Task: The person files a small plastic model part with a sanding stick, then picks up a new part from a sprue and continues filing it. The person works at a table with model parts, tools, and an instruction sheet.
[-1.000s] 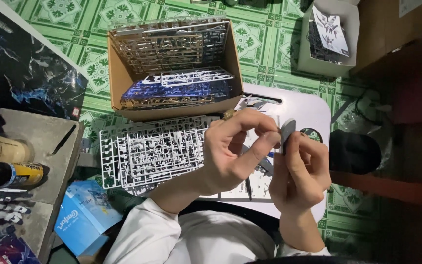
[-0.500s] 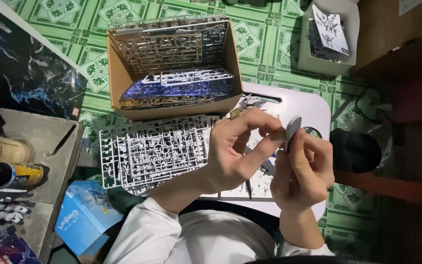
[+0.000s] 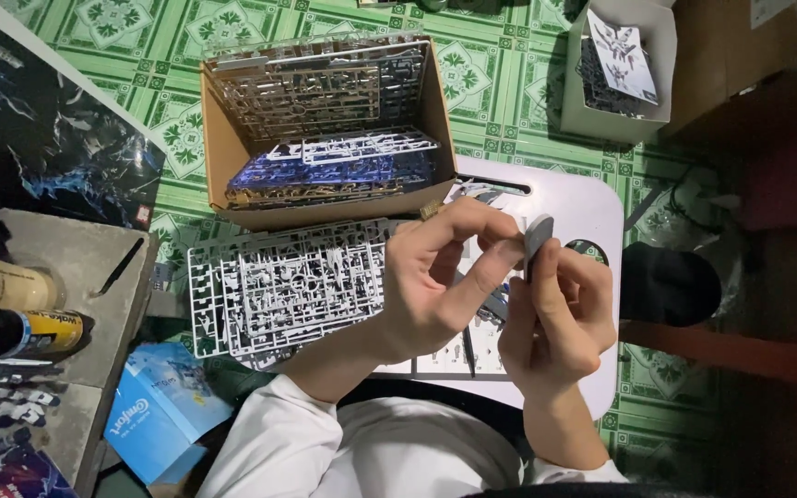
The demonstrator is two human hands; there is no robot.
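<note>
Grey plastic is the material in hand: a small flat grey piece (image 3: 537,236), slab-like with a rounded upper corner, is held upright above the white table (image 3: 592,207), over its right half and just right of the white runner frame (image 3: 283,288) that lies across the table's left edge. The right hand (image 3: 560,318) is closed around the lower part of the piece, thumb and fingers pinching its faces. The left hand (image 3: 440,277) is nearly closed too, with its thumb and forefinger brought together against the left edge of the piece; whether they grip a second, smaller part there cannot be told, as the contact point is hidden by the fingertips. For work at this stage, judged from the pose, keep the piece steady in the right hand and let only the left fingertips move; apply light pressure along the edge, not across the flat face, since thin moulded plastic is likely to whiten or snap under bending. Keep both hands over the table so a dropped part lands on it and not on the green patterned floor (image 3: 500,83). Beyond the table, an open cardboard box (image 3: 223,157) holds further runner frames in grey, white and blue
</note>
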